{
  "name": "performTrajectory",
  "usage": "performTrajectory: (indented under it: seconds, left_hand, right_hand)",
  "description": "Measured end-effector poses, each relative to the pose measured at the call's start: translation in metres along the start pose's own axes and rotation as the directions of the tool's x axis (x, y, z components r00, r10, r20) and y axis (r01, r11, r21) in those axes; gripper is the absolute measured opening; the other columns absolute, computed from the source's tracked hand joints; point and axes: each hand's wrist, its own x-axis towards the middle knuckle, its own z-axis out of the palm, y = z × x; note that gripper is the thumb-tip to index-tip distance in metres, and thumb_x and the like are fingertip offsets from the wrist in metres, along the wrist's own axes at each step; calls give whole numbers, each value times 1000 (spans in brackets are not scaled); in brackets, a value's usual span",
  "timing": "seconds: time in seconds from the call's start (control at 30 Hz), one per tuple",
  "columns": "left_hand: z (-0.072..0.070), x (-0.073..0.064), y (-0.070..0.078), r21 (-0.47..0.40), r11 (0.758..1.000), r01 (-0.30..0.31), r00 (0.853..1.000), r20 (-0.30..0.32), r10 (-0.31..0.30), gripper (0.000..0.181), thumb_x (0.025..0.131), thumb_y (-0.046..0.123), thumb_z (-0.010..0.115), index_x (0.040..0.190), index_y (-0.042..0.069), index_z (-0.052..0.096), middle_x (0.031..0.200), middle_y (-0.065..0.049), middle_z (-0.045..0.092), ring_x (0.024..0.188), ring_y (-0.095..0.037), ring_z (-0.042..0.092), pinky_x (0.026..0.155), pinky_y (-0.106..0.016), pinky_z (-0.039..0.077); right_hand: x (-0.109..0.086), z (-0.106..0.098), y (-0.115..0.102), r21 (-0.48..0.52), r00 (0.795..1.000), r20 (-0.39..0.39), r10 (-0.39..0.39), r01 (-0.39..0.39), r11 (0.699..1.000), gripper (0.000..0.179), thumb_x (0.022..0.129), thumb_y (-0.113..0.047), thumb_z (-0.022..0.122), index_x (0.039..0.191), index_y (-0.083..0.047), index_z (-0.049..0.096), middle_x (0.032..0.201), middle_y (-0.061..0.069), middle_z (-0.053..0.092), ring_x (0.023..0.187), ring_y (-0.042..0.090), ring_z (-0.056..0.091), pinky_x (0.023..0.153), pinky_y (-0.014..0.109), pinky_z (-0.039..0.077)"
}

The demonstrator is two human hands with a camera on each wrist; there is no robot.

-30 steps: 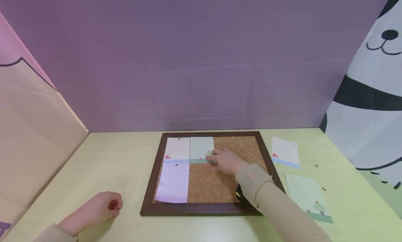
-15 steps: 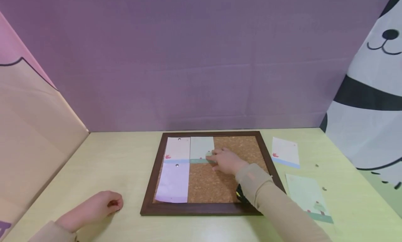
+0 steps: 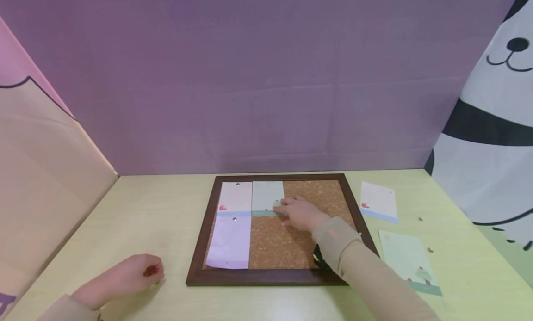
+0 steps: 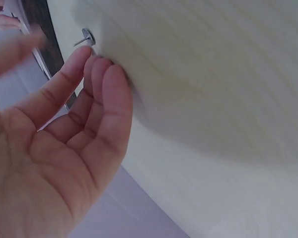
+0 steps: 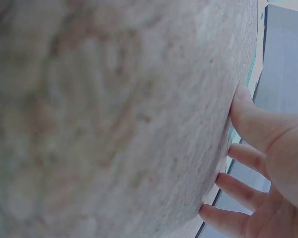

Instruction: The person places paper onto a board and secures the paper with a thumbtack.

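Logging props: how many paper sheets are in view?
5: on the corkboard, pink sheet upper left, green sheet beside it, purple sheet below; on the table at right, white sheet and, nearer, mint sheet. The right arm may hide more.

Head view: the right sleeve [image 3: 374,274] hides the near right corner of the corkboard [image 3: 283,249] and runs out of frame on the near side, while the right hand [image 3: 301,214] covers the near right corner of the green-edged paper [image 3: 266,191]. Left wrist view: one digit of the left hand [image 4: 59,148] is motion-blurred and cropped; contact between fingertips and thumbtack [image 4: 88,35] not determinable. Right wrist view: nearest cork out of focus, right hand cropped.
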Motion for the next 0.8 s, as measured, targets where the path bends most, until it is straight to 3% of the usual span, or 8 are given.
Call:
performTrajectory:
  seconds: [0.07,0.17,0.3,0.53,0.8]
  left_hand:
    - [0,0,0,-9,1000,5,1000,17,-5,19,82,20,71,76,14,54,67,10,45,61,2,38,53,-20,34]
    - [1,0,-1,-4,1000,-18,999,28,18,24,75,18,77,78,14,53,69,9,46,64,1,38,54,-21,35]
    - [3,2,-3,16,999,-49,999,21,49,23,76,6,73,77,13,52,69,11,46,64,2,39,55,-20,38]
    - [3,3,-1,45,997,-56,998,-2,56,22,80,0,69,74,14,52,68,12,48,63,3,39,53,-20,39]
    - [3,5,5,111,994,16,1000,-1,-16,18,81,0,64,74,15,57,66,11,49,60,2,38,52,-20,36]
  right_hand:
    - [0,0,0,2,1000,1,1,-1,1000,49,91,-24,60,138,-12,49,143,16,43,135,33,37,115,48,22]
    - [0,1,1,6,1000,4,5,-5,1000,49,92,-24,60,138,-12,49,143,16,43,135,34,37,115,48,22]
    - [0,0,0,12,1000,9,11,-11,1000,49,92,-24,59,138,-13,48,144,15,43,136,34,36,115,48,22]
    - [-2,-1,-1,36,999,15,30,-31,999,50,91,-24,60,138,-14,48,145,15,41,136,36,34,114,49,24]
    - [-1,0,-1,19,1000,11,21,-21,1000,49,92,-24,59,139,-14,48,145,16,41,136,37,34,114,49,24]
